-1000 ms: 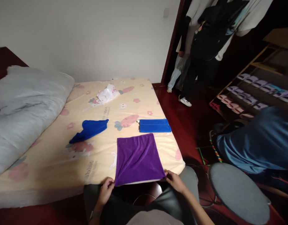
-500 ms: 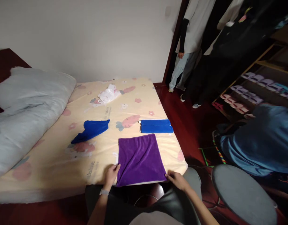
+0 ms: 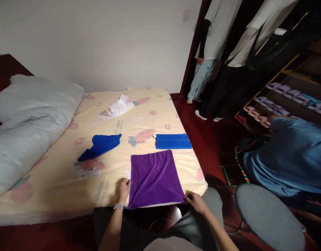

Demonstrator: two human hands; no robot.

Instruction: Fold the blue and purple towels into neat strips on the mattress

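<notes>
A purple cloth [image 3: 155, 179] lies spread in a rough square on the near edge of the bed, with slanting wrinkles across it. My right hand [image 3: 195, 201] pinches its near right corner between thumb and fingers. Just off the cloth's left edge, my left hand [image 3: 124, 190] rests on the sheet with curled fingers, nothing visible in them. Beyond the purple cloth is a neatly folded blue cloth [image 3: 173, 141]. Further left, another blue cloth [image 3: 101, 146] lies crumpled.
The bed [image 3: 56, 181] has a patterned yellow sheet, a white plastic bag [image 3: 120, 105] and a grey quilt [image 3: 35, 122]. On the right are a round stool [image 3: 267, 216], a crouching person in blue [image 3: 288, 157], two standing people and a slipper rack [image 3: 286, 91].
My left hand has drawn slightly left and curled, off the purple cloth's edge. My right hand stays at its corner. A standing person by the doorway has shifted.
</notes>
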